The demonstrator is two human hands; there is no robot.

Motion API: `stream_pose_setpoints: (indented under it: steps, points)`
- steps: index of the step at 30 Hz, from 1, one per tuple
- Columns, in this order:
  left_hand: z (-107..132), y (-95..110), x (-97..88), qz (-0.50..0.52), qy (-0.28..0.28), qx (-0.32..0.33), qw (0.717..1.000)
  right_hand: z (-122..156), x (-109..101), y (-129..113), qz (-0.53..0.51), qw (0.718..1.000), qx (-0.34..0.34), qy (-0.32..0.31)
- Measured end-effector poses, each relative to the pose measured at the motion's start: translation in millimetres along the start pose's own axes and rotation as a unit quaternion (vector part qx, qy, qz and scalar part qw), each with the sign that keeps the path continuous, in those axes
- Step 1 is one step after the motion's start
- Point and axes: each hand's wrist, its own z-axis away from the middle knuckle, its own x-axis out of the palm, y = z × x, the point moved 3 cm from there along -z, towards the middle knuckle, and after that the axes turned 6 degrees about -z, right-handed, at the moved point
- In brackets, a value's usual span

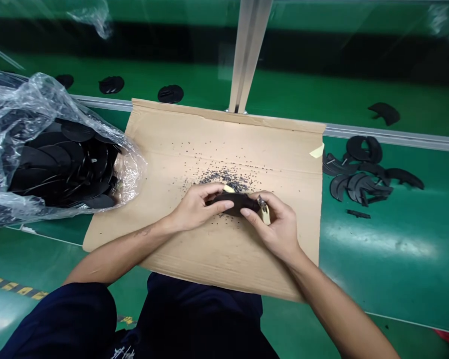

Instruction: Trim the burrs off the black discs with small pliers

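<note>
Both hands hold a dark, flat black part (236,203) with a rounded edge, low over the cardboard sheet (164,249). My left hand (196,207) grips its left end, thumb on top and fingers beneath. My right hand (279,227) closes on its right end, thumb tip against the near edge. Pale yellow material (265,214) with a dark, dirty tip shows between the right thumb and index finger; whether it is finger tape or a small tool I cannot tell. Another pale yellow piece (229,188) shows by my left fingertips. Black crumbs (224,175) lie scattered just beyond the part.
At left, a clear plastic bag (41,99) lies open with many black discs (56,159) inside. Curved black pieces (359,184) are piled on the green table (396,269) at right. An upright metal post (247,55) stands behind the cardboard, with several black discs (170,93) beyond the rail.
</note>
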Motion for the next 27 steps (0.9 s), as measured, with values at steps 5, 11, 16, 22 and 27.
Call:
stream_pose_setpoints:
  steps: [5, 11, 16, 22, 27]
  points:
    - [6.8, 12.8, -1.3, -0.127, 0.029, 0.17, 0.977, 1.8, -2.9, -7.1, 0.082, 0.984, -0.157, -0.029]
    - [5.6, 13.1, -1.4, -0.053, 0.05, 0.213, 0.974, 9.1, 1.9, -3.8, 0.109, 0.974, -0.194, -0.026]
    - [7.7, 20.2, -0.3, -0.094, 0.069, 0.245, 0.963, 9.6, 4.6, -4.8, 0.095, 0.977, -0.188, -0.035]
    - [12.0, 26.7, -2.2, -0.109, 0.075, 0.231, 0.964, 8.2, 4.1, -7.8, 0.083, 0.98, -0.173, -0.053]
    - [11.2, 26.9, -3.4, -0.111, 0.056, 0.24, 0.963, 6.5, 4.7, -7.4, 0.065, 0.984, -0.153, -0.065]
